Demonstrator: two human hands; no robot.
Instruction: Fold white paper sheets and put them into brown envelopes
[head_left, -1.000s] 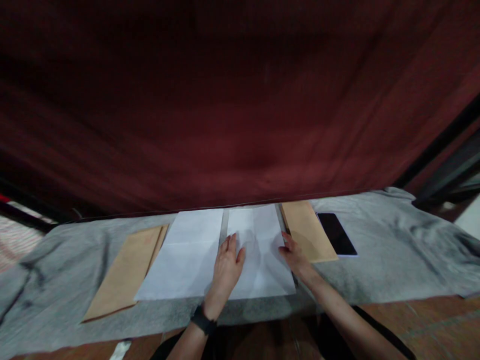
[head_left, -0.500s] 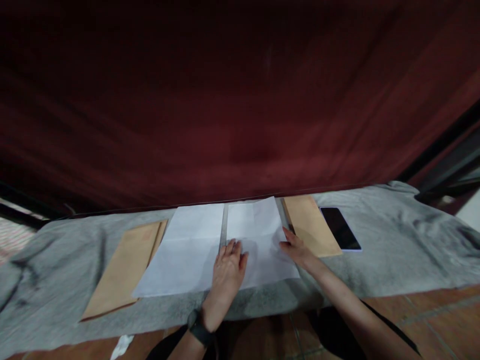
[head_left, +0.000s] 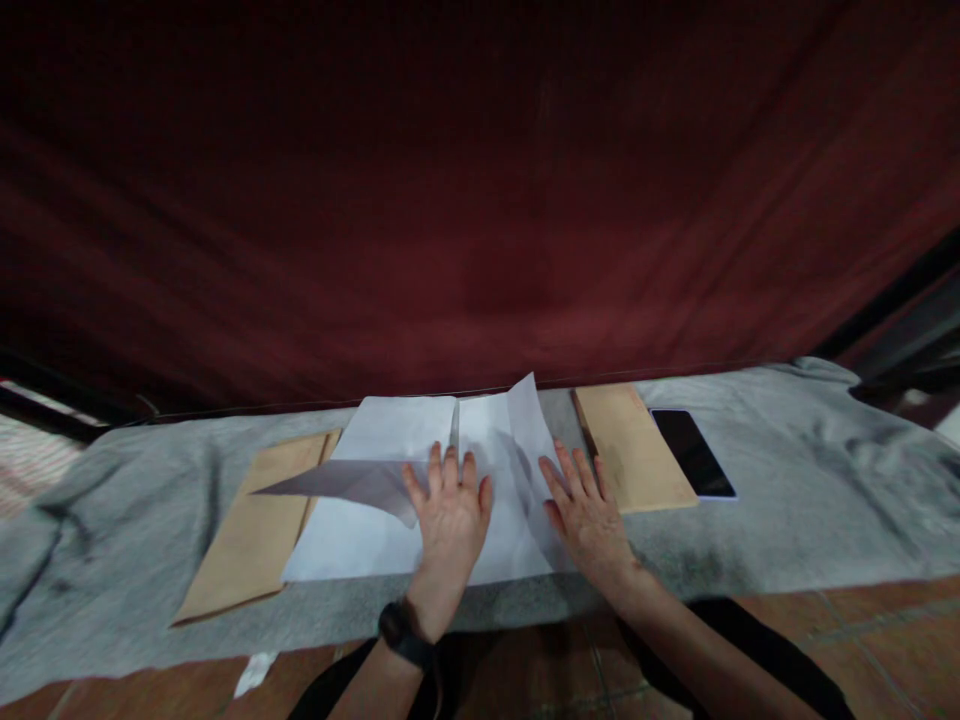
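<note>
My left hand (head_left: 452,518) is open, fingers spread, over the inner edges of two white paper sheets. Beneath and to its left lies the left sheet (head_left: 409,425), where a shaded flap of paper (head_left: 341,482) stands raised and curled. The right sheet (head_left: 491,435) has creases, and its right side (head_left: 531,425) is bent up toward the far corner. Along that side rests my right hand (head_left: 592,520), also open with fingers apart, touching the raised edge. Neither hand grips anything. A black watch (head_left: 401,632) is on my left wrist.
Brown envelopes (head_left: 251,525) lie left of the sheets, partly under the paper. More brown envelopes (head_left: 636,450) lie to the right, beside a dark-screened phone (head_left: 691,455). Grey cloth (head_left: 795,480) covers the surface. Behind hangs a dark red curtain (head_left: 480,250). A white scrap (head_left: 255,673) lies on the tiled floor.
The left sheet lay flat before; a flap now rises there. The right sheet's right side has bent upward. My right hand has turned and spread its fingers, and my left fingers have spread.
</note>
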